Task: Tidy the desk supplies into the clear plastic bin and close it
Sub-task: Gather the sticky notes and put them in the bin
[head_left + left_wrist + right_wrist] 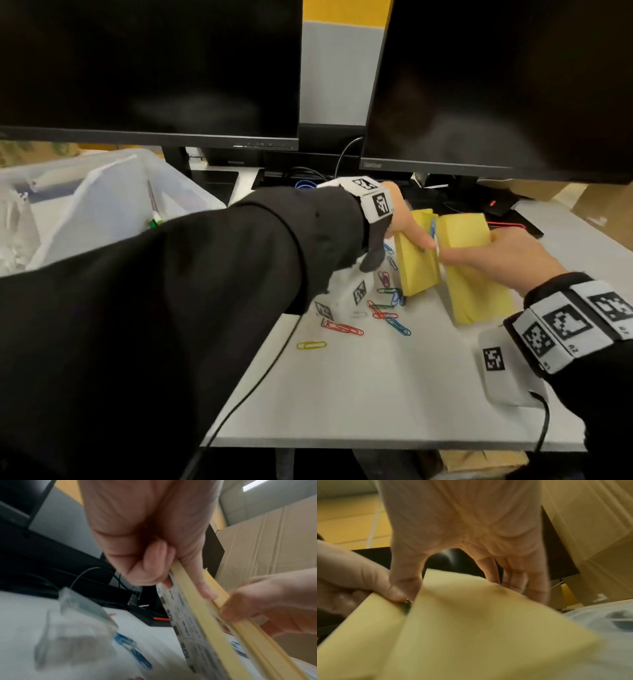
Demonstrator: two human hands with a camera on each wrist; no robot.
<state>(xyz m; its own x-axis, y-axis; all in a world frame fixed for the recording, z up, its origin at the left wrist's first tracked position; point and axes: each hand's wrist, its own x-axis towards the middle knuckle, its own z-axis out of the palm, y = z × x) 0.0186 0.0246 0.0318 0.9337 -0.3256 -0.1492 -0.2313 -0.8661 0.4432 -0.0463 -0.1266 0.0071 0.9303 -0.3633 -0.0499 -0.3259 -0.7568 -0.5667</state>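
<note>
Both hands (pixel 407 229) gripping yellow pads (pixel 462 233)

Two yellow sticky-note pads (pixel 416 263) (pixel 474 274) at centre right, one in each of two hands (pixel 402 219) (pixel 507 255). Roughly a dozen coloured paper clips (pixel 383 308) lower centre, too tangled to count exactly. One clear bin (pixel 113 192) upper left. Two monitors (pixel 147 68) (pixel 507 85) across the top.

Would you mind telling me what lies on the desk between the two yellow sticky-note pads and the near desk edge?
Loose coloured paper clips lie scattered there, then bare white desk, per the head view.
</note>
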